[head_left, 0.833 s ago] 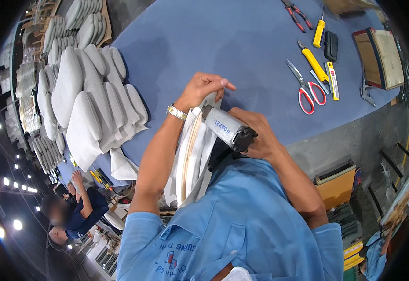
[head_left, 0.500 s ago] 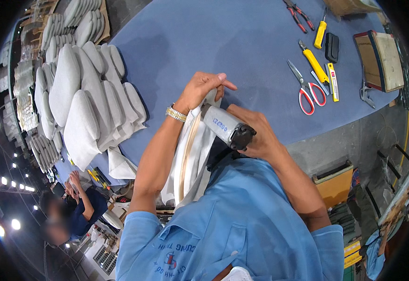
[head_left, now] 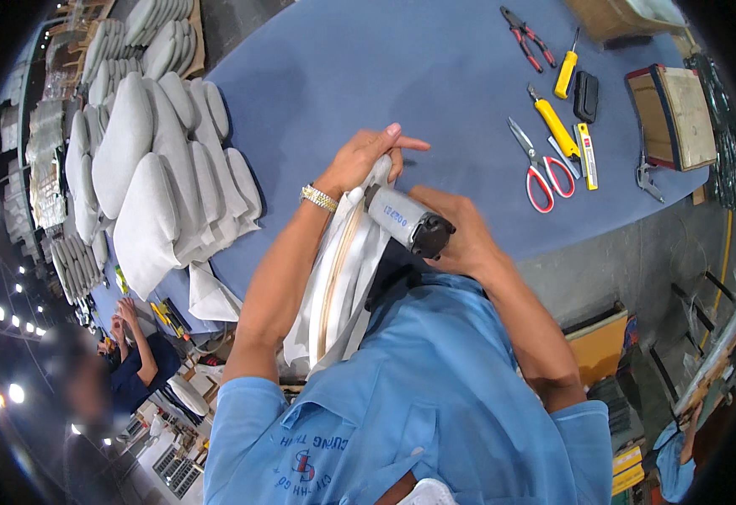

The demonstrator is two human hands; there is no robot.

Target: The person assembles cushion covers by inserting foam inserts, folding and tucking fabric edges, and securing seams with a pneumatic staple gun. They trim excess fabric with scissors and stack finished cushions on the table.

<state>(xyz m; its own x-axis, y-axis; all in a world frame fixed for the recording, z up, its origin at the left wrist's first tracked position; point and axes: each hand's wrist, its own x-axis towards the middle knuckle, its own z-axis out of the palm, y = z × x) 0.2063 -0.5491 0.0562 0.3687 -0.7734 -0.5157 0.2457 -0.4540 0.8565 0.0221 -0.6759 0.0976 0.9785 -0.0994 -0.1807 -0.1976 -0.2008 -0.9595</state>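
Note:
My left hand (head_left: 366, 162) is closed on the upper end of a white-and-grey upholstered piece (head_left: 335, 290). Its index finger points out to the right. A tan strip runs along the piece, which hangs down against my front. My right hand (head_left: 462, 229) is wrapped round what looks like a staple gun (head_left: 397, 215), a grey cylinder with a black end cap. The tool's far end meets the piece just below my left fingers. Its handle and nose are hidden behind the cylinder and my right hand.
Grey padded panels (head_left: 166, 160) are piled on the blue table (head_left: 326, 76) at left. Red-handled scissors (head_left: 541, 172), a yellow cutter (head_left: 556, 126), pliers (head_left: 526, 38), a screwdriver (head_left: 566, 74) and a black case (head_left: 585, 96) lie at right, beside a box (head_left: 671, 116). Another person (head_left: 145, 362) works at lower left.
The view has shifted slightly, so the tools on the right appear a little further left. Both hands keep their hold, and the staple gun stays against the upholstered piece.

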